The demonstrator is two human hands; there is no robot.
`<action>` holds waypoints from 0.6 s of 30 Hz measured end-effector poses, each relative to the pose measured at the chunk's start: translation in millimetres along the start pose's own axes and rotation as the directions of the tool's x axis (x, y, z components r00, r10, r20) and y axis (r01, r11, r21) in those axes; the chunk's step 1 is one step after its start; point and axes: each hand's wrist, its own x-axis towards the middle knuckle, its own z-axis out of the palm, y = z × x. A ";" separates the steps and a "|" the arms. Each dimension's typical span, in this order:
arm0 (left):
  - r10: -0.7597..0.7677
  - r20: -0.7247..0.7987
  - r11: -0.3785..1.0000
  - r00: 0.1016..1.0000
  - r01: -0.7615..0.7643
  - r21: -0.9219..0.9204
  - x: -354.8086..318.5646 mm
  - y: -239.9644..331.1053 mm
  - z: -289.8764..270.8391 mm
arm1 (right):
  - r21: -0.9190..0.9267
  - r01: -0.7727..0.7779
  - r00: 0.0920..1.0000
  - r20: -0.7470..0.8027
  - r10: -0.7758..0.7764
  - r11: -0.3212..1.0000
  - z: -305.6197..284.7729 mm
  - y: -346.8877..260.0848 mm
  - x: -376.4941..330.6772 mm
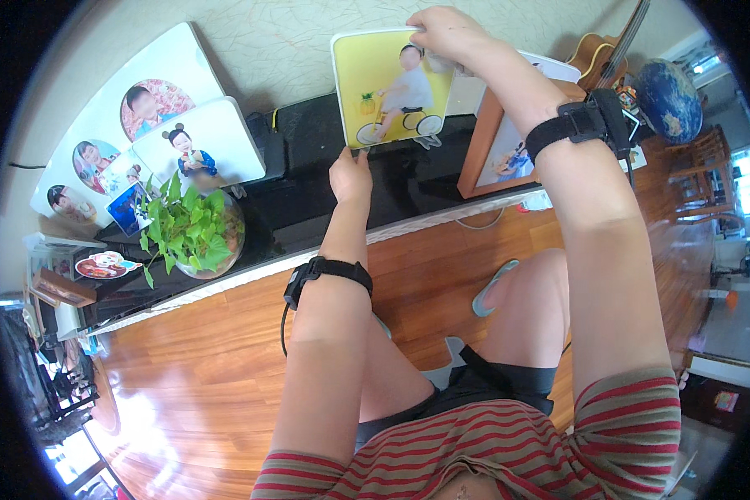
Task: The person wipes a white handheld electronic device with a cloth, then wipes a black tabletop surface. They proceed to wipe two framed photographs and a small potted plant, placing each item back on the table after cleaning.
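Observation:
A yellow photo panel (375, 75) with a white rim stands upright above a black shelf top. Its picture shows a child in white on a bicycle, beside a pineapple. At the panel's lower edge, the closed fingers of my left hand (351, 175) grip it. My right hand (448, 35) reaches over to the upper right corner, its fingers bent around the top edge. Something pale and greyish shows under that hand; I cannot make out what it is. A clear stand foot (427, 140) shows below the panel.
Larger white photo panels (175, 62) lean at the left, behind a leafy plant (190, 225) in a glass bowl. A wooden picture frame (480, 146) stands close under my right forearm. Farther right are a small guitar (595, 57) and a globe (668, 100). The black shelf (308, 200) has a white trimmed edge.

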 end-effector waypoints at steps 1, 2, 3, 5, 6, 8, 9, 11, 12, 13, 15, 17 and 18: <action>-0.009 0.012 1.000 1.000 0.009 0.025 0.3 1.4 -0.2 | -0.018 0.002 0.999 0.043 -0.001 1.000 -2.8 -3.9 -2.8; -0.025 0.032 0.998 0.999 0.024 0.052 0.9 2.5 -0.7 | -0.037 0.003 0.996 0.086 0.000 0.999 -5.0 -7.6 -5.9; -0.046 0.061 0.996 0.997 0.041 0.083 1.8 3.2 -1.0 | -0.056 0.005 0.992 0.128 0.002 0.998 -7.1 -11.8 -8.6; -0.035 0.049 0.997 0.998 0.031 0.074 2.5 2.7 -0.9 | 0.010 0.036 0.999 -0.018 -0.036 0.999 -11.0 -22.1 -14.8; -0.038 0.059 0.996 0.998 0.033 0.080 2.2 1.7 -0.3 | 0.042 0.055 0.995 -0.091 -0.051 0.998 -14.2 -26.8 -20.0; -0.034 0.047 0.997 0.998 0.030 0.078 2.2 -1.6 2.4 | 0.088 0.106 0.945 -0.320 -0.073 0.990 -29.7 -22.2 -39.8; -0.030 0.042 0.998 0.999 0.028 0.053 1.6 -4.2 4.0 | 0.103 0.133 0.901 -0.426 -0.078 0.986 -37.0 -15.9 -55.6; 0.025 -0.021 1.000 0.999 -0.026 -0.005 2.9 -8.6 6.2 | 0.382 0.124 0.866 -0.493 0.088 0.916 -54.3 10.6 -93.0; -0.001 0.017 1.000 1.000 0.001 0.003 6.4 -10.4 5.1 | 0.177 -0.246 0.768 -0.564 0.303 0.953 -58.5 31.7 -126.9; 0.002 0.041 1.000 0.999 -0.002 0.015 8.7 -12.0 2.9 | 0.337 0.029 0.774 -0.603 0.192 0.941 -61.5 54.5 -152.2; -0.152 0.195 0.986 0.969 0.137 0.092 16.9 -12.9 -7.1 | 0.370 0.033 0.723 -0.650 0.234 0.928 -45.5 103.5 -194.1; -0.224 0.446 0.975 0.866 0.194 0.112 22.5 -11.2 -22.3 | 0.489 -0.223 0.696 -0.526 0.489 0.843 -3.0 147.4 -227.1; -0.289 0.545 0.956 0.787 0.267 0.121 22.8 -10.3 -31.8 | 0.586 -0.402 0.677 -0.327 0.659 0.704 19.8 166.8 -242.0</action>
